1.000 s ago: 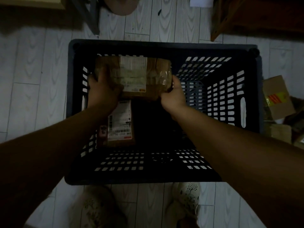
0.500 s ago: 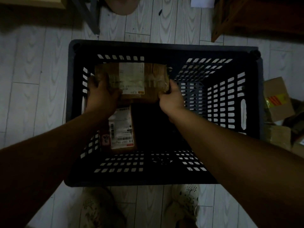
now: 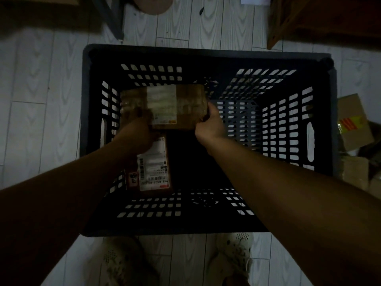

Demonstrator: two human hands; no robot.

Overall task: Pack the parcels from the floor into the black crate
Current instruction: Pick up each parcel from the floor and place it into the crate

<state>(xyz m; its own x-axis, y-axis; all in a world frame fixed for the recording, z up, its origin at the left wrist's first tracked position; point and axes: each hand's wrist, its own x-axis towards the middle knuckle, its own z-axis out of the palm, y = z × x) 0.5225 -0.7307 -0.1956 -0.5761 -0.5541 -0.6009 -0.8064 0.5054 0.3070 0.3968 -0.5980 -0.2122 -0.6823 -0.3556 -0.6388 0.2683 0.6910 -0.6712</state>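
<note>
Head view, looking straight down. Black crate [image 3: 206,53] standing on a pale plank floor [image 3: 41,100], with both bare forearms reaching into it from the near side. The left grip [image 3: 136,137] (the person's left hand, dim in this light) is curled onto the near-left part of a brown taped parcel [image 3: 185,104], and the right grip [image 3: 210,124] is closed round that parcel's right end, fingers wrapped over the edge; the parcel is thus held between the two. It lies level, white label upward, inside the crate toward the far-left corner, close to the slotted left and far walls. Whether it rests on the crate bottom cannot be told. A second labelled parcel [image 3: 154,168] lies flat on the crate bottom at the near left, its far end hidden under the left grip and the held parcel. The right half of the crate shows only its lattice bottom. Cardboard boxes [image 3: 352,122] lie on the floor just beyond the crate's right wall. Two light shoes [image 3: 237,252] stand just beside the near wall.
</note>
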